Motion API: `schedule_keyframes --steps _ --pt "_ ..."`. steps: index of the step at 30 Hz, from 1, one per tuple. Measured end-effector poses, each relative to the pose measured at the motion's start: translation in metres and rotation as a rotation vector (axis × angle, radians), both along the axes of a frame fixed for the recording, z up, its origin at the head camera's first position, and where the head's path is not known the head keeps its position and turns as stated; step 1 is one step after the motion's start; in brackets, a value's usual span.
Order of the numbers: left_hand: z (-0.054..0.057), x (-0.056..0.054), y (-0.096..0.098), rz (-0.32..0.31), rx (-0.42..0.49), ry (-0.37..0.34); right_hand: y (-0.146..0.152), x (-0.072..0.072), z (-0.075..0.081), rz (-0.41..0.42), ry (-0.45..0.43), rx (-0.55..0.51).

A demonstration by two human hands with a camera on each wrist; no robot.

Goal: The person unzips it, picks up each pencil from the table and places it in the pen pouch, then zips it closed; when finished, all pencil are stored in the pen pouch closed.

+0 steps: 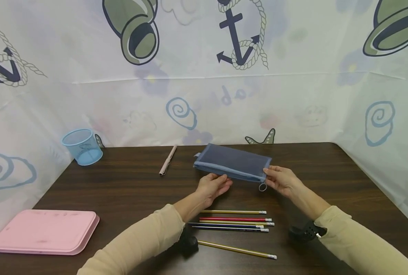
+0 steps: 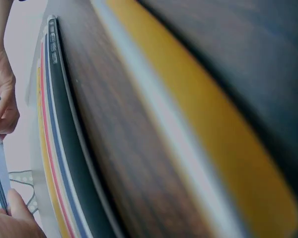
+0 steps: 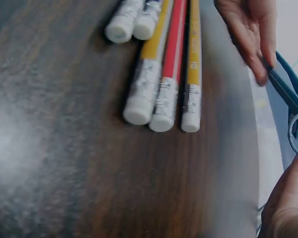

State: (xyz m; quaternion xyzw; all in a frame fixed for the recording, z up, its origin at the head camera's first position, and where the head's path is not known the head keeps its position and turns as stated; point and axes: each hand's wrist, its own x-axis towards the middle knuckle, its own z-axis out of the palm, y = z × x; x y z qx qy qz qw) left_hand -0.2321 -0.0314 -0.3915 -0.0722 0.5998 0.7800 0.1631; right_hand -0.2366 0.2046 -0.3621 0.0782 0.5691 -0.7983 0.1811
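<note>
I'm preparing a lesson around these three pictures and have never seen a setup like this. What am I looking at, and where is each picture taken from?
There is no robot here: these are a person's bare left hand and right hand. The wide picture comes from a camera worn on the head, looking forward and down. The other two come from cameras on the left and right wrists, so the pencils look large there and partly blurred.

On the dark table are six pencils (three gold, one red, two dark), a pale pen, a light blue cup and a pink case. Both hands hold a blue pouch: the left at its near edge, the right at its right end, beside a ring.
</note>
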Motion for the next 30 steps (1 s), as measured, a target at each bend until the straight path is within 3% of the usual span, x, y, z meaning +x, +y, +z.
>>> schedule_keyframes --steps 4,7,13,17,19,22,30 --pt "0.001 -0.001 0.003 0.066 0.036 0.017 0.001 0.003 -0.002 0.026 0.010 0.058" --pt "0.003 0.000 0.002 0.081 0.059 0.024 0.000 0.006 -0.003 0.004 0.082 0.177" --pt "0.003 0.003 0.001 0.053 0.057 0.053 -0.013 0.011 0.000 -0.107 0.438 0.651" --pt "0.004 0.005 0.003 0.031 0.047 0.069 -0.031 0.013 0.004 -0.032 0.674 0.866" --pt "0.004 0.006 0.004 0.023 0.046 0.077 -0.040 0.014 0.005 0.030 0.741 0.900" --pt "0.006 0.007 0.005 0.013 0.045 0.073 -0.051 0.015 0.005 0.085 0.773 0.930" --pt "0.009 0.011 0.006 -0.023 0.022 0.059 -0.061 0.014 -0.001 0.110 0.793 0.961"
